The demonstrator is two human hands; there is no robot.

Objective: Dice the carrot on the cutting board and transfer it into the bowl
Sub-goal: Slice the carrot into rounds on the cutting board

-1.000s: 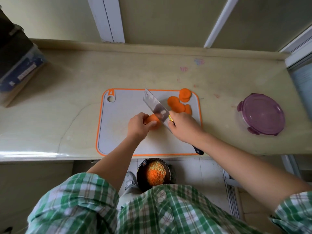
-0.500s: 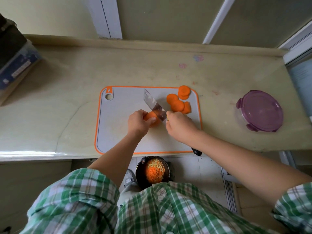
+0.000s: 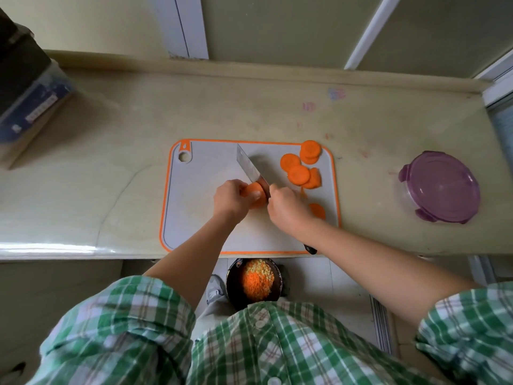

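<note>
A white cutting board with an orange rim lies on the counter. My left hand holds a carrot chunk down near the board's middle. My right hand grips the handle of a cleaver, whose blade rests against the chunk's right side. Several round carrot slices lie at the board's far right, and one more slice sits beside my right wrist. A dark bowl with diced orange and yellow bits stands on the floor below the counter edge.
A round container with a purple lid sits on the counter to the right of the board. A dark box stack occupies the far left corner. The counter's front edge runs just below the board.
The cleaver has come down beside the carrot chunk, and one fresh slice now lies beside my right wrist. My left hand stays on the chunk.
</note>
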